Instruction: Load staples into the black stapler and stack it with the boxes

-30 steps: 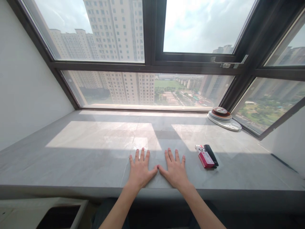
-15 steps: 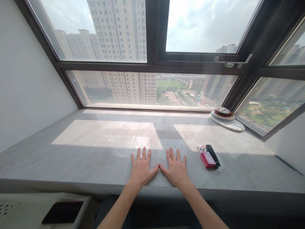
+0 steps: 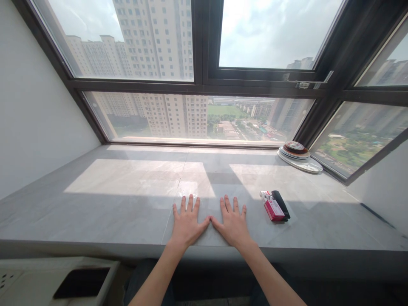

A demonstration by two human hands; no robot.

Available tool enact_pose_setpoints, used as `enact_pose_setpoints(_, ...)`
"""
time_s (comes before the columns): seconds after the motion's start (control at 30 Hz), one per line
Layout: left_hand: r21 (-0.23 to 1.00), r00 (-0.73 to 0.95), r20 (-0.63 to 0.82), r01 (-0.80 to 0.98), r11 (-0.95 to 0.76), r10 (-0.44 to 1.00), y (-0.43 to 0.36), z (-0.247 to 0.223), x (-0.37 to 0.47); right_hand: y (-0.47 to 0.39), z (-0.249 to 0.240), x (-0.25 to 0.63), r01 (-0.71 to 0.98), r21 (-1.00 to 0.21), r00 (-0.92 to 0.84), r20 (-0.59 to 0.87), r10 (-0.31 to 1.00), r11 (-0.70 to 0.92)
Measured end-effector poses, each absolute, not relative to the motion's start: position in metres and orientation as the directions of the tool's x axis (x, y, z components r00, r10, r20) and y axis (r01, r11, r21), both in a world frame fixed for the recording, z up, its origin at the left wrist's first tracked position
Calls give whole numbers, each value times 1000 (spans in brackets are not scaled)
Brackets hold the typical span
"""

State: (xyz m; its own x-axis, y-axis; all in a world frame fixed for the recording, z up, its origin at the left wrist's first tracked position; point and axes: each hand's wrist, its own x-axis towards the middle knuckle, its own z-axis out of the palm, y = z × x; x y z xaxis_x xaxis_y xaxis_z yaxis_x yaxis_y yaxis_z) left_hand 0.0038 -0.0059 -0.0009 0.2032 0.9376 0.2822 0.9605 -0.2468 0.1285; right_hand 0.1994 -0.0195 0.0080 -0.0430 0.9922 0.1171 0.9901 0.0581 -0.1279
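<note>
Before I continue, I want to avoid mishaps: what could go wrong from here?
The right hand lies flat near the red-and-white box and black object; a rightward sweep might knock both.

The stacked round pieces are only piled up on the ledge, so a bump could perhaps topple them.

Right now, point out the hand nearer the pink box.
The right hand; it lies between the pink box and the left hand.

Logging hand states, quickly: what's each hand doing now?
Left hand: open, palm down on the sill, holding nothing.
Right hand: open, palm down, holding nothing.
</note>
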Motion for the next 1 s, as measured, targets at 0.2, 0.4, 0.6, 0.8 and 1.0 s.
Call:
enact_pose_setpoints(0.2,138,211,286,956,-258,935,-6,0,3,-20,7,200,989,-132,-48,125,991,65)
enact_pose_setpoints(0.4,186,265,260,930,-317,929,-10,10,1,-20,7,201,988,-136,-54,132,990,72)
enact_pose_setpoints(0.6,187,551,187,793,-580,814,-17,27,-9,-21,9,203,987,-143,-61,123,991,78)
enact_pose_setpoints(0.8,129,705,139,683,-719,695,-20,37,-7,-24,15,205,979,-168,-97,132,987,118)
enact_pose_setpoints(1.0,137,745,144,636,-759,651,-19,41,-5,-22,16,208,975,-189,-98,119,988,120)
